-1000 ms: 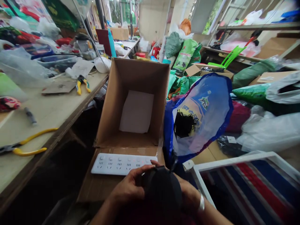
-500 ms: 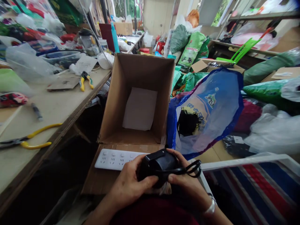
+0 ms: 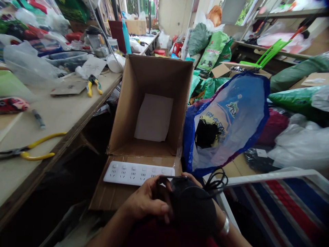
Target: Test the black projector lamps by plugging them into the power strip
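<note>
A black, rounded device (image 3: 194,209) with a looped black cord (image 3: 217,180) is between my hands, low in the view; I cannot tell its exact kind. My left hand (image 3: 147,202) grips its left side, where a flat black part juts out. Behind the device, my right hand (image 3: 194,179) supports it from the right, mostly hidden apart from some fingers and the wrist. Just beyond my hands a white power strip (image 3: 138,174) lies on the flap of a cardboard box (image 3: 120,113). The box's open mouth faces me, with a pale sheet (image 3: 154,118) inside.
Right of the box stands an open blue-edged bag (image 3: 189,137) holding a bundle of black cords (image 3: 207,133). On the workbench (image 3: 69,113) at left are yellow-handled pliers (image 3: 38,142), more pliers (image 3: 93,85) and a marker (image 3: 38,119). A white frame (image 3: 272,174) borders striped fabric at right.
The device has turned over and tilted in my hands, now showing a broad, dark round side. It covers more of my right hand, and more of the power strip shows.
</note>
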`<move>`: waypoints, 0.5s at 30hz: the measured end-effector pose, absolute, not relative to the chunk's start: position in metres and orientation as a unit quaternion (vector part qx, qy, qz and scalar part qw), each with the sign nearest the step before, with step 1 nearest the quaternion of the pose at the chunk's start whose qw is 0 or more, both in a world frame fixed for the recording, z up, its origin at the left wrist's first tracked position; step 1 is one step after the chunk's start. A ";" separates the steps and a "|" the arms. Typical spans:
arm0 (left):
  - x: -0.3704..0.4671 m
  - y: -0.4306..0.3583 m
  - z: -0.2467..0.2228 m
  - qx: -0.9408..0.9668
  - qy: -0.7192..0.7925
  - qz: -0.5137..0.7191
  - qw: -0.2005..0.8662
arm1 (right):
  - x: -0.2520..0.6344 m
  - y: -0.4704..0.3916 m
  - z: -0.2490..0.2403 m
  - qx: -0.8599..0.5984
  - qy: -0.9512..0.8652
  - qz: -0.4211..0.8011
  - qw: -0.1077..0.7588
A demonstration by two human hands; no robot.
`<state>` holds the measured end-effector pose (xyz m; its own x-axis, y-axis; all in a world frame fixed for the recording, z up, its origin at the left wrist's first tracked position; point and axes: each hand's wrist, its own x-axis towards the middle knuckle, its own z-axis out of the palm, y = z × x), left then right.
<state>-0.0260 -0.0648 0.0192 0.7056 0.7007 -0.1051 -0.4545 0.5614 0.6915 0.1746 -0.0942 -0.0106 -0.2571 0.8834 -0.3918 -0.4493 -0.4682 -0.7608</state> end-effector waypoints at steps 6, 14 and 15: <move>-0.059 -0.062 0.065 0.326 0.234 0.462 0.791 | 0.181 -0.092 -0.016 -0.453 -0.444 0.700 0.330; -0.100 -0.059 0.090 0.306 0.301 0.532 0.730 | 0.182 -0.103 -0.019 -0.454 -0.617 0.602 0.225; -0.100 -0.059 0.091 0.304 0.303 0.533 0.729 | 0.181 -0.103 -0.015 -0.447 -0.621 0.599 0.236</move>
<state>-0.1005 -0.0589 0.0913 0.2475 0.9617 -0.1175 -0.5938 0.2464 0.7660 0.1808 -0.1027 -0.0147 -0.4892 0.8378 -0.2425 0.2734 -0.1168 -0.9548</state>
